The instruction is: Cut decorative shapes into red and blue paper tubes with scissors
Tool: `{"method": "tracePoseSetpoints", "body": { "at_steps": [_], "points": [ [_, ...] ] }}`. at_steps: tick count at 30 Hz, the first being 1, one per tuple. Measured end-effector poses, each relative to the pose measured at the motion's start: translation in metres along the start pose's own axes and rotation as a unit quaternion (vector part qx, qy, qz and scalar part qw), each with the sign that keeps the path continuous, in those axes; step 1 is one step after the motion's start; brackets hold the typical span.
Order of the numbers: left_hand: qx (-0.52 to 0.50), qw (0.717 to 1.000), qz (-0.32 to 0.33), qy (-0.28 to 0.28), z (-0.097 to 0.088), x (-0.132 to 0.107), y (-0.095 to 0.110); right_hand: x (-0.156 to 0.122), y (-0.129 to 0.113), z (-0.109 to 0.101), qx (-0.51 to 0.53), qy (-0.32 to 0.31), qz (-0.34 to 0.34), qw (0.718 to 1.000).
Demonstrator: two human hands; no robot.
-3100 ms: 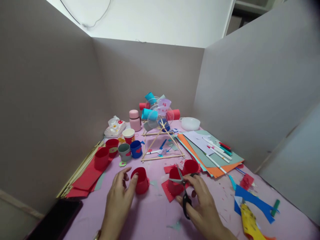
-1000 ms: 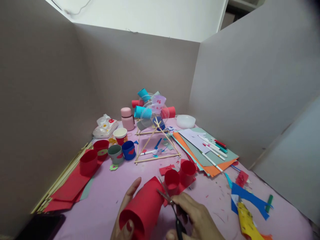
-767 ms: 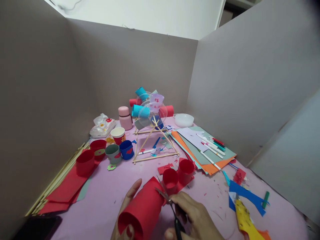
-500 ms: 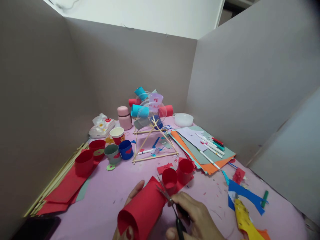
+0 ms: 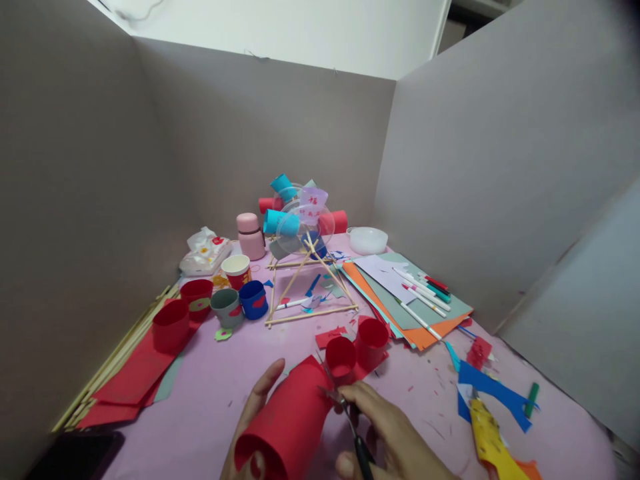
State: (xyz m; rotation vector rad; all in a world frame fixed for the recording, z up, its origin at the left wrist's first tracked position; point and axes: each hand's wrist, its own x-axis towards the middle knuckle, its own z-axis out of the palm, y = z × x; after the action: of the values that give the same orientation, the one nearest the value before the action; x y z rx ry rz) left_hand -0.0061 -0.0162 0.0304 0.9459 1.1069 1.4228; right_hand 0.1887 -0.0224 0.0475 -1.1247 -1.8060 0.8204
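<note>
A rolled tube of red paper (image 5: pixel 295 417) lies tilted in my left hand (image 5: pixel 255 400), which curls around its left side with the thumb inside the near opening. My right hand (image 5: pixel 390 427) grips black-handled scissors (image 5: pixel 361 453). The scissor blades are parted at the tube's far right edge; whether paper sits between them is hard to tell. Just beyond the blades stand two short red paper cups (image 5: pixel 373 341) on a red sheet.
Behind is a wooden stick frame (image 5: pixel 313 313) carrying a wheel with coloured paper tubes. Small paper cups (image 5: pixel 227 308) and red strips (image 5: pixel 125 380) lie left. Paper sheets with markers (image 5: pixel 425 293), blue scraps (image 5: pixel 493 387) and a yellow glue gun (image 5: pixel 485 430) lie right.
The scissor blades have shifted slightly and look less widely parted at the tube's edge. My left fingers have risen a little away from the tube's left side.
</note>
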Motion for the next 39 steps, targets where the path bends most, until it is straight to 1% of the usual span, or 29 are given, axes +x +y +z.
{"method": "tracePoseSetpoints", "body": {
  "at_steps": [3, 6, 8, 11, 12, 13, 16, 18, 20, 24, 26, 28, 31, 39],
  "points": [
    [0.000, 1.000, 0.003, 0.000, 0.002, 0.004, -0.001, -0.002, 0.000, -0.004, 0.042, -0.026, 0.010, 0.999],
    [-0.009, 1.000, -0.002, -0.012, 0.000, 0.003, -0.002, -0.003, 0.002, -0.008, 0.044, -0.035, 0.019, 0.998],
    [-0.027, 0.999, -0.020, -0.019, -0.002, 0.002, 0.000, -0.002, 0.003, -0.010, 0.033, -0.035, 0.037, 0.998],
    [-0.071, 0.996, -0.058, -0.010, -0.003, 0.000, 0.008, -0.001, 0.002, -0.016, 0.064, -0.089, 0.088, 0.990],
    [-0.084, 0.994, -0.065, -0.005, -0.003, 0.000, 0.011, 0.000, 0.000, -0.017, 0.072, -0.099, 0.100, 0.987],
    [-0.095, 0.993, -0.068, -0.001, -0.002, -0.001, 0.015, 0.001, -0.002, -0.019, 0.069, -0.093, 0.103, 0.988],
    [-0.110, 0.992, -0.064, 0.004, 0.002, 0.000, 0.020, 0.003, -0.007, -0.021, -0.007, -0.036, 0.074, 0.997],
    [-0.105, 0.992, -0.067, -0.006, 0.002, 0.001, 0.019, 0.004, -0.008, -0.022, -0.056, -0.023, 0.051, 0.997],
    [-0.077, 0.995, -0.065, -0.026, 0.002, 0.001, 0.015, 0.004, -0.007, -0.021, -0.080, -0.038, 0.038, 0.995],
    [-0.026, 0.997, -0.038, -0.059, 0.003, 0.000, 0.010, 0.002, -0.002, -0.019, -0.114, -0.069, 0.025, 0.991],
    [-0.022, 0.995, -0.048, -0.082, 0.005, -0.001, 0.011, 0.002, -0.001, -0.019, -0.122, -0.071, 0.021, 0.990],
    [-0.015, 0.993, -0.056, -0.100, 0.006, -0.002, 0.012, 0.003, -0.001, -0.019, -0.124, -0.081, 0.028, 0.989],
    [-0.008, 0.992, -0.046, -0.113, 0.005, -0.001, 0.012, 0.005, -0.001, -0.020, -0.124, -0.099, 0.044, 0.986],
    [0.026, 0.988, -0.019, -0.154, -0.003, 0.002, 0.008, 0.004, 0.001, -0.018, -0.093, -0.090, 0.039, 0.991]
  ]
}}
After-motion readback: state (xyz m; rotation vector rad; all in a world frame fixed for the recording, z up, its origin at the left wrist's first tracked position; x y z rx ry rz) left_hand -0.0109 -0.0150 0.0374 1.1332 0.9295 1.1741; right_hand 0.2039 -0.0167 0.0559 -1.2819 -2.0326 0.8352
